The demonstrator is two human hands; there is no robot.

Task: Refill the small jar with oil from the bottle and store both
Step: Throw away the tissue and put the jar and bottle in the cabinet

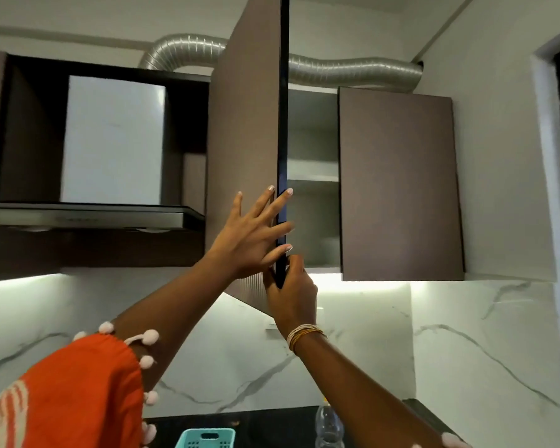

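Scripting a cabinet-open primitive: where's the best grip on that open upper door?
On the cabinet door, grip the lower free edge, coming from below and in front. It is slim and handle-less, so fingers wrap it as the right hand does; the left hand lies flat against its face.

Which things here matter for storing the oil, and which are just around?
Job:
- open cabinet door, left hand flat on it, right hand gripping its lower edge
- clear bottle on the counter

Around:
- teal basket
- range hood
- silver duct
- closed cabinet door
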